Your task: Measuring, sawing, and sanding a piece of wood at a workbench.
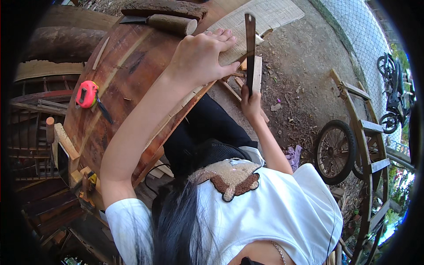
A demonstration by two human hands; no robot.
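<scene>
My left hand (pixel 205 55) presses flat on a pale wooden board (pixel 278 17), with its fingers stretched and its thumb apart toward the edge. The board lies across the far right corner of a reddish-brown wooden table (pixel 132 66) and sticks out past it. In my right hand (pixel 251 102), below that edge, is the lower end of a handsaw (pixel 250 53). Its long dark blade stands upright beside the board, a hole at its tip; my fingers hide the grip. Just beyond my left hand lies a blade with a thick wooden handle (pixel 172 24).
A pink tape measure (pixel 87 94) and a dark slim tool (pixel 104 111) rest on the table's left part. Logs (pixel 62 44) lie at the far left. On the right are a wooden ladder-like frame (pixel 371 126), a spoked wheel (pixel 335 152) and a wire fence (pixel 353 26).
</scene>
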